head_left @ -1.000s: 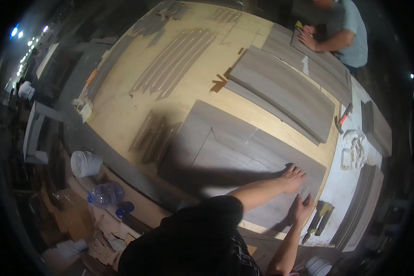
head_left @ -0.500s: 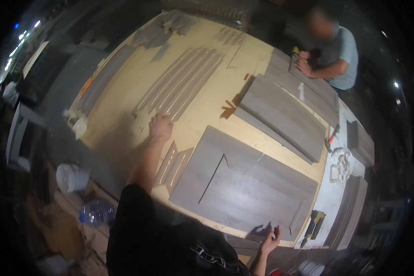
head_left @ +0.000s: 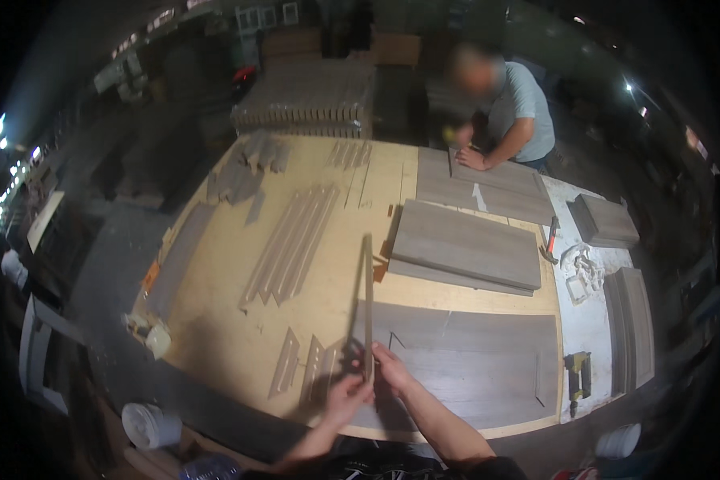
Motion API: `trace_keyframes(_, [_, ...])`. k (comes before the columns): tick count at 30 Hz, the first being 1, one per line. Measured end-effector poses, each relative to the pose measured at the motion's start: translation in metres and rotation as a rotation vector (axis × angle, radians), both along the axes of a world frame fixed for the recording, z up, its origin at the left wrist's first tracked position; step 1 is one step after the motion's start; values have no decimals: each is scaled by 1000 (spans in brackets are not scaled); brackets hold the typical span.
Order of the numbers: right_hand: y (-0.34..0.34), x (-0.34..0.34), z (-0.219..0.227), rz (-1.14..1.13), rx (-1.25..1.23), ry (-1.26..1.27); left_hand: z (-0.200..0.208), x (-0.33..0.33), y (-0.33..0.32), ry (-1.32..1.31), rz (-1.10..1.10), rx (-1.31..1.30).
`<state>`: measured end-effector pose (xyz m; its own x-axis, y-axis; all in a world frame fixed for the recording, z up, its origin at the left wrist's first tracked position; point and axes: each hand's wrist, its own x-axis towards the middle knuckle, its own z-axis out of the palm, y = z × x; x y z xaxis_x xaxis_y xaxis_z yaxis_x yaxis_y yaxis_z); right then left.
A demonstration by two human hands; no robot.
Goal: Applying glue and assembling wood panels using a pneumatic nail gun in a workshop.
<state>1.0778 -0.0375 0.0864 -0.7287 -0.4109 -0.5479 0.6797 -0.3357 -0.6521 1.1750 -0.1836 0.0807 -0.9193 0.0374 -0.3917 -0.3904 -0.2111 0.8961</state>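
A long, narrow grey-brown wood strip [head_left: 369, 288] stands on edge in front of me, its far end pointing away. My right hand [head_left: 391, 370] is closed around its near part from the right. My left hand [head_left: 347, 398] grips its near end from the left, fingers partly hidden behind it. Under and to the right of the hands lies a large grey wood panel [head_left: 472, 360] with dark grooves in its face. Short mitred strips [head_left: 284, 364] with pale lines lie just left of my hands. Beyond them is a row of several longer strips [head_left: 292, 244].
Stacked panels [head_left: 464, 244] lie ahead right, with a hammer [head_left: 550, 240] beside them. A yellow-black nail gun [head_left: 576, 380] rests at the right edge, near more boards [head_left: 632, 328]. A co-worker [head_left: 520, 112] leans over a panel at the far right. A white bucket [head_left: 148, 424] stands lower left.
My left hand has drawn back from the long strips, and my right hand has come in from the right. Both now hold one strip over the panel. The view has shifted.
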Motion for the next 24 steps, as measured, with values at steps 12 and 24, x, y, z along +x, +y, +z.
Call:
trace_keyframes(12, [61, -7, 67, -80, -13, 327, 20, 98, -22, 28, -199, 35])
trace_keyframes(24, [266, 166, 65, -1329, 218, 152, 117, -7, 54, 802, -592, -837])
